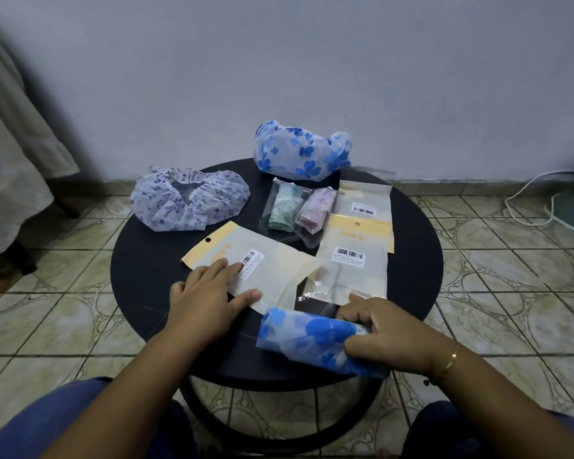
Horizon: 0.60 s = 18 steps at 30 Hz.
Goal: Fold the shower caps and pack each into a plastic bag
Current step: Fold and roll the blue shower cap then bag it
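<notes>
Folded shower cap (312, 339) overhangs table (140, 260) edge, gripped by right hand (388, 336).

Round black table (140, 260), pale bluish wall (279, 61), patterned tiled floor (494, 276), white cable (527, 200), beige cloth (10, 144) at left

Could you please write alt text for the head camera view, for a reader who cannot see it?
Over a round black table, a person's right hand grips a rolled blue-flowered shower cap while the left hand rests flat on an empty plastic bag. Two packed caps, more bags and two unfolded caps lie beyond.
</notes>
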{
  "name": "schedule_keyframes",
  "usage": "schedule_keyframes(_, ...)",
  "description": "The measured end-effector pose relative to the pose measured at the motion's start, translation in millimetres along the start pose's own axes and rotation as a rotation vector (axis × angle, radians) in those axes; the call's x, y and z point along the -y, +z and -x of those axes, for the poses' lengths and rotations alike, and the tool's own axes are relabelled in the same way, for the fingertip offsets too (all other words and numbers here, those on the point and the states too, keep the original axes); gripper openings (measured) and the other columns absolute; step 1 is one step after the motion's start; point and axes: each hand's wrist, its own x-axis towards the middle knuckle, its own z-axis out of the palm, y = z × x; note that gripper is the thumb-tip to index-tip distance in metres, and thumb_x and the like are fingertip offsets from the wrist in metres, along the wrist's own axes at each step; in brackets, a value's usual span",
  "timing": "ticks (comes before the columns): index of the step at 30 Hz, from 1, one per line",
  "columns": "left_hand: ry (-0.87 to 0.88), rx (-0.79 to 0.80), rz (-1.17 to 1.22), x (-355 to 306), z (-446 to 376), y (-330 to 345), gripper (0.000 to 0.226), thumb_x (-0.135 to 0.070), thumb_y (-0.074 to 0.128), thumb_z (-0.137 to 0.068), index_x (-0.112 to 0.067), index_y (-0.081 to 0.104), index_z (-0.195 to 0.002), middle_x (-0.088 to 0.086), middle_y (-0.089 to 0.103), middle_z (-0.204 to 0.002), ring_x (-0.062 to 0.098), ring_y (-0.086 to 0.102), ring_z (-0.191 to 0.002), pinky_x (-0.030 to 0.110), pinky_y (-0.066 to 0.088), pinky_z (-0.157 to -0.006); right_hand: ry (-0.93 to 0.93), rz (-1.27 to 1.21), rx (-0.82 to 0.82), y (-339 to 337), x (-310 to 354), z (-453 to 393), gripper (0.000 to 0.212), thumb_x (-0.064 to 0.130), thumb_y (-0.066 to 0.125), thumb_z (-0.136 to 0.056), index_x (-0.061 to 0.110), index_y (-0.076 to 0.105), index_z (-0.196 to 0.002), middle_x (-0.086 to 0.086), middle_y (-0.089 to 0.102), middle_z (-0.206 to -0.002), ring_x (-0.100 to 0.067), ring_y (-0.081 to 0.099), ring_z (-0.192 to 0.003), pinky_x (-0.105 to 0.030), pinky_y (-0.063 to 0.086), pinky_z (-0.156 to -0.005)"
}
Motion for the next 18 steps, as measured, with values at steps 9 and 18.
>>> schedule_keyframes(9,0.335,-0.274,0.535,-47,-6,-18,0.022,-0.017,0.057,-0.090,-0.027,0.065,-0.109,-0.016,0.058,-0.101,-0.005,0.054,-0.084,0.006,0.035,-0.072,-0.005,-0.141,0.045,2,-11,-2,0.032,0.039,0.048,-0.054,0.008,0.054,-0.060,0.002,0.046,-0.058,-0.008,0.043,-0.057,-0.013,0.018,-0.111)
schedule_keyframes(18,0.381,0.138,0.567,-113,-42,-14,0.029,-0.005,0.053,-0.093,0.001,0.057,-0.121,0.019,0.060,-0.124,0.006,0.064,-0.061,0.013,0.047,-0.056,0.106,-0.694,-0.098,-8,-18,0,0.043,0.026,0.054,-0.041,-0.005,0.056,-0.071,-0.005,0.053,-0.058,-0.010,0.045,-0.050,-0.019,0.035,-0.047)
